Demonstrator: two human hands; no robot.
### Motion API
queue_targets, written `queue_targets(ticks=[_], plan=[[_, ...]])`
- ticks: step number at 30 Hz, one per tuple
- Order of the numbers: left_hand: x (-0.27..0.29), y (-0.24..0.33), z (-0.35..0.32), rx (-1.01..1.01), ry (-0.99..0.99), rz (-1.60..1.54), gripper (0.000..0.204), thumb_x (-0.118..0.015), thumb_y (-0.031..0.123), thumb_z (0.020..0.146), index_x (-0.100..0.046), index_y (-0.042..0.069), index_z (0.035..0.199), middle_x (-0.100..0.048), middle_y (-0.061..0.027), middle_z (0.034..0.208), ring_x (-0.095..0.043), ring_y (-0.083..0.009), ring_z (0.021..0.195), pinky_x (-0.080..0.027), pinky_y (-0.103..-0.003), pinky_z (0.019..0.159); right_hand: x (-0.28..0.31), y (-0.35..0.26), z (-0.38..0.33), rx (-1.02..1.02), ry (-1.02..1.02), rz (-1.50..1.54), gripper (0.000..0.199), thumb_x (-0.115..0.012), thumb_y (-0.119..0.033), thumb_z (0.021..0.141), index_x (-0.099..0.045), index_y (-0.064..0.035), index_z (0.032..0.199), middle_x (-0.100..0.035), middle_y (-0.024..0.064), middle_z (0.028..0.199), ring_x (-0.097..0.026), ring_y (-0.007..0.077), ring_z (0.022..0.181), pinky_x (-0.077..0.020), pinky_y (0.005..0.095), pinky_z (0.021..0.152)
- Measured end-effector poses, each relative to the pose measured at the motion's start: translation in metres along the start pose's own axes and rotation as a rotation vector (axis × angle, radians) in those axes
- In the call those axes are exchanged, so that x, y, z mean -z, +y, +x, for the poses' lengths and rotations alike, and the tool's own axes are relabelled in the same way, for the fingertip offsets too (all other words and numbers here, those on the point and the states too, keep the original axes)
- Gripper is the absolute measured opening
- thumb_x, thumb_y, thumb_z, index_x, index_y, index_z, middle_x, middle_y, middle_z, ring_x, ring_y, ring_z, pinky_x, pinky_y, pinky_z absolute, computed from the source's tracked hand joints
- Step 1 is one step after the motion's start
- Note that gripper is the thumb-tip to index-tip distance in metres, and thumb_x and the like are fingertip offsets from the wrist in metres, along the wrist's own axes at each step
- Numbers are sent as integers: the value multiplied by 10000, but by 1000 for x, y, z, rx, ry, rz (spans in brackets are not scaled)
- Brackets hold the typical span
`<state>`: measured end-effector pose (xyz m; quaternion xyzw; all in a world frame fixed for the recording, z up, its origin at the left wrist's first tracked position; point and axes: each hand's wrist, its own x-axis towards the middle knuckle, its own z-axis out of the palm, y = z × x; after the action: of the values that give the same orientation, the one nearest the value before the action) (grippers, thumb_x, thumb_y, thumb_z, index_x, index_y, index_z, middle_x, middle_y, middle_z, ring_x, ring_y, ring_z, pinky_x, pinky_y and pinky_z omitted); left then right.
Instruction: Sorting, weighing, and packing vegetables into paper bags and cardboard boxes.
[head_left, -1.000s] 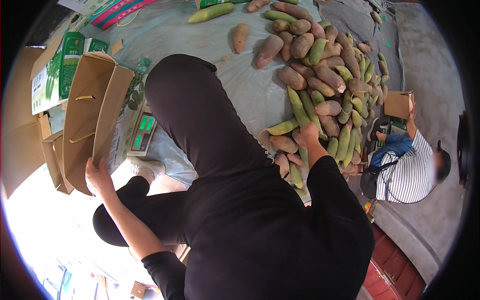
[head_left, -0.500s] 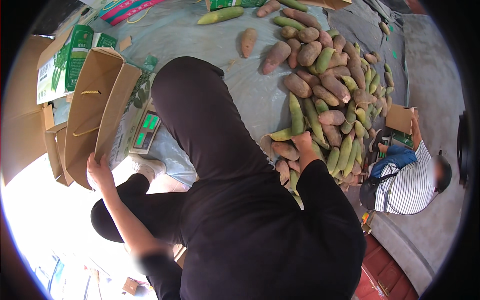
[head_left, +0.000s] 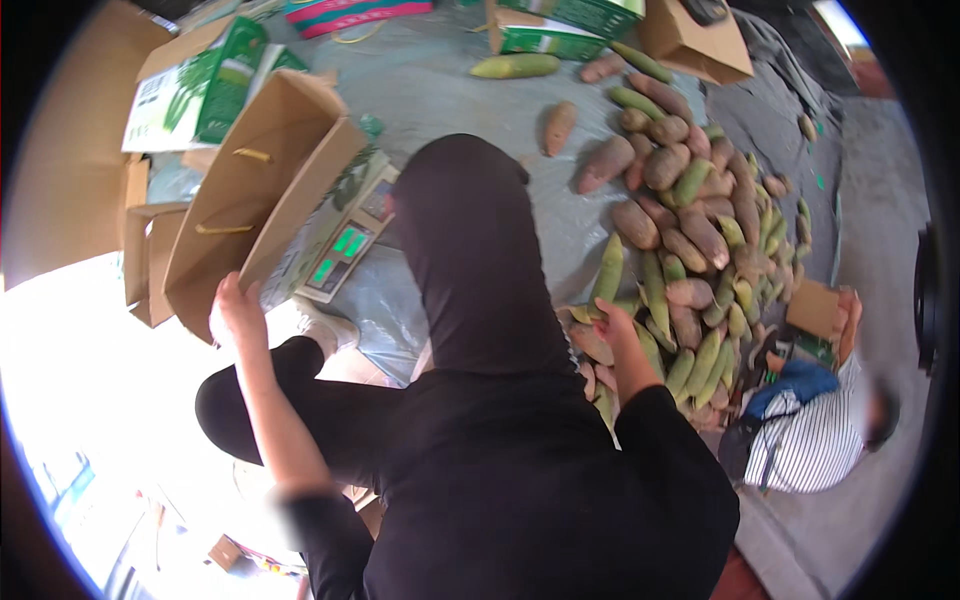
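Hands: left (head_left: pixel 236 312) gripping tilted brown paper bag (head_left: pixel 262 190), right (head_left: pixel 614 325) seemingly closed on blurry green corn (head_left: pixel 606 285).

Floor: grey sheet (head_left: pixel 470 110) spread over the ground, bare grey concrete (head_left: pixel 880 180) at right.
Light: harsh white glare (head_left: pixel 90 380) at lower left.
Surroundings: dark cloth (head_left: pixel 770 110) beside the sheet.

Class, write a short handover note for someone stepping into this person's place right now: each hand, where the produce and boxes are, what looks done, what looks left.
Left hand: grips the lower edge of the open cardboard box, which is tilted.
Right hand: down on the pile of corn and sweet potatoes on the grey sheet; whether it grasps anything cannot be told.
Scale: lies between box and knee.
Done: box open and held.
Left: the pile looks large; the box's contents are hidden.
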<state>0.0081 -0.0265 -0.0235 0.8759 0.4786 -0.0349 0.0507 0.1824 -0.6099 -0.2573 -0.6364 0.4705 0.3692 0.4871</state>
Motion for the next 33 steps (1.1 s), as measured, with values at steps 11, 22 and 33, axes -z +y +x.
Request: queue_targets(ticks=[11,22,33], plan=[[5,3,-5,-5,58,25,187,-671,162,737,-609,104,903,-623,-61,910,-597,-257,912,-436,-407,757,-79,-109,-90,240,-544,-123,207,-674,-216,779,-605,-99,935,-624,20,848,-568,132,705,-450,269,611],[6,-2,-10,-14,129,-8,106,-660,143,736,-590,98,801,-604,-47,823,-596,-245,862,-429,-405,729,-226,-283,-326,1164,-772,-616,424,-634,-147,752,-567,33,1130,-603,35,1005,-538,124,936,-393,258,851],[12,3,-5,-25,63,-4,117,-636,131,748,-613,92,856,-610,-63,850,-589,-262,885,-424,-415,740,-433,-213,-418,2234,-475,-1423,303,-639,-194,629,-680,-31,881,-658,160,895,-627,304,859,-507,394,711]])
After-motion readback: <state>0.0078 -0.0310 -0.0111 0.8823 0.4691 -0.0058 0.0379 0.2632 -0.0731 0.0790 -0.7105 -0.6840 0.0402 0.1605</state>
